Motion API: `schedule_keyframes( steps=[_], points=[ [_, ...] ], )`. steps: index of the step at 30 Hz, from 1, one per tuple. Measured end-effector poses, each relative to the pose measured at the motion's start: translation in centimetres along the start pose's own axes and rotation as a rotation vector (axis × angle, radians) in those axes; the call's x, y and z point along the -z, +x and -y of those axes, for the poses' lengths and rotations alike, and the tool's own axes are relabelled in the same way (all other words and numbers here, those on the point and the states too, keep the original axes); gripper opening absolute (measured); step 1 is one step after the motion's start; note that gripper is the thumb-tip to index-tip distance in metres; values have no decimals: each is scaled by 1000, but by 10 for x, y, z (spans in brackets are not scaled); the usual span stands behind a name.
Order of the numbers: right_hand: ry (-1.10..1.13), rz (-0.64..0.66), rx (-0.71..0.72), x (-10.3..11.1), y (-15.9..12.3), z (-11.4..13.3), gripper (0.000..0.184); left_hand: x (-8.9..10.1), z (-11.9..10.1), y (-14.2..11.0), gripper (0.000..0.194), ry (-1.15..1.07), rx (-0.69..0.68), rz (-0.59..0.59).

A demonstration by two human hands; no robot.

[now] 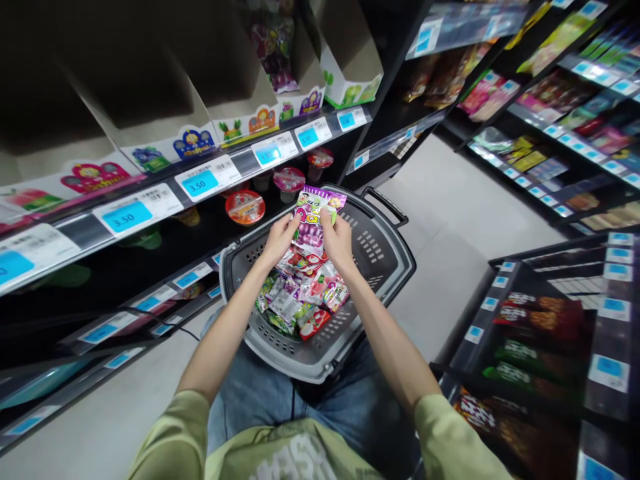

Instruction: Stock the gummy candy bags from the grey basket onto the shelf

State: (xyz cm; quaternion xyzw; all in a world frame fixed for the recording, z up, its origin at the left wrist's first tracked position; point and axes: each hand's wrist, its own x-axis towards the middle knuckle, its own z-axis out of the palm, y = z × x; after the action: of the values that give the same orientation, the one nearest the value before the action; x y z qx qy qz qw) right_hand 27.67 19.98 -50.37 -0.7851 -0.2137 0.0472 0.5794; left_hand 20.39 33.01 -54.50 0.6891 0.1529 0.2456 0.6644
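A purple grape candy packet (pixel 314 215) is held upright over a grey shopping basket (pixel 385 267) that rests on my lap. My left hand (pixel 280 239) grips the packet's left edge, fingers closed on it. My right hand (pixel 337 237) pinches its right edge near the top. Under the packet, the basket holds a heap of several small candy packets (pixel 303 297) in red, green, pink and white wrappers.
On the left, shelves carry cardboard display boxes (pixel 235 100) above blue price tags (pixel 200 181) and jelly cups (pixel 245 207) below. More snack shelves (pixel 550 87) stand at the right and a low rack (pixel 540 333) at the near right. Grey floor (pixel 450 227) runs between them.
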Motion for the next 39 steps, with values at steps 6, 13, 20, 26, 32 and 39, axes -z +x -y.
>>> schedule_keyframes(
  steps=[6,13,20,26,32,39],
  points=[
    [89,-64,98,-2,-1,2,58,0,-1,-5,57,182,-67,19],
    [132,-53,70,-5,-1,-2,64,0,3,-3,59,267,-150,-98],
    [193,-62,28,-5,1,-8,68,-1,-2,-6,56,267,-204,-109],
    [167,-39,11,-5,0,-8,71,0,-6,-7,54,279,-203,-115],
    [114,-65,-5,-4,-1,-2,69,0,-7,-8,38,336,-277,-122],
    [265,-170,-81,-3,8,-16,67,2,-4,-6,56,481,-717,179]
  ],
)
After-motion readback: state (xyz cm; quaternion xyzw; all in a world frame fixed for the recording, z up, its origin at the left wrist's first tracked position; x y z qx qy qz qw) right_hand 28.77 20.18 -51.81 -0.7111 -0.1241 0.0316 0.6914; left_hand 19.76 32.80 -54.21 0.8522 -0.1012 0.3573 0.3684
